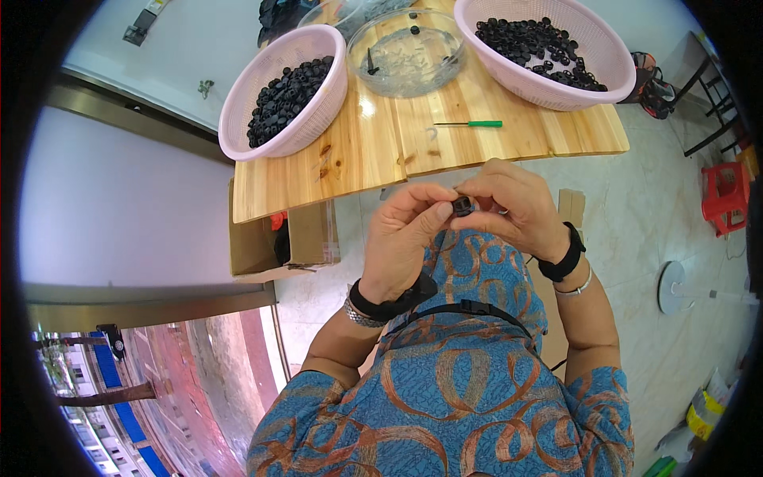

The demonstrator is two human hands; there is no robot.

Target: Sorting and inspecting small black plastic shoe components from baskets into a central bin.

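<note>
Just past the table's near edge, over my lap, a small black plastic part (pixel 462 207) with an opening in it sits between my two hands. My left hand (pixel 405 230) pinches it between thumb and forefinger. From the other side, my right hand (pixel 513 203) closes its thumb and fingertips on the same part. Fingers cover some of it, so its full shape cannot be made out. Beyond my hands, a screwdriver (pixel 485 124) with a green handle and thin shaft lies on the wooden table (pixel 358 163).
A pink basket (pixel 228 131) of black parts stands at the table's left, another pink basket (pixel 624 75) at the right. Between them sits a clear round tray (pixel 385 90) with small translucent pieces. Under the table is a cardboard box (pixel 314 234); a red stool (pixel 725 195) stands far right.
</note>
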